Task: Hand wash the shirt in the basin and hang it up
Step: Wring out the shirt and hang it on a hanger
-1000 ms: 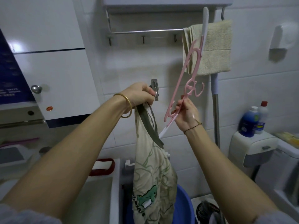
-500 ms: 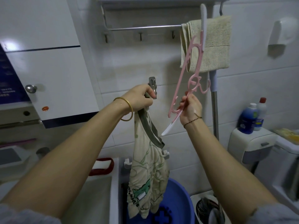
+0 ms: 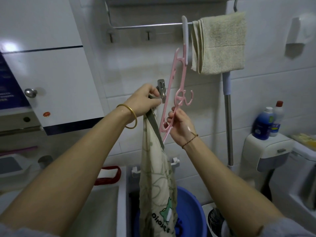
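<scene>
Hanging down in front of the blue basin (image 3: 191,209), the cream shirt (image 3: 157,177) with green print has its lower end over the basin's rim. What the basin holds I cannot tell. My left hand (image 3: 145,100) clamps the shirt's dark collar in curled fingers, just in front of a metal wall hook (image 3: 161,87). My right hand (image 3: 179,125), close beside it but apart, pinches the lower arm of the pink hanger (image 3: 183,74). The hanger stands steeply tilted, its white upper tip up at the towel rail (image 3: 145,26), next to the beige towel (image 3: 220,43). A white sink (image 3: 122,202) lies left of the basin. A mop pole (image 3: 228,117) and two bottles (image 3: 263,124) stand at right.
</scene>
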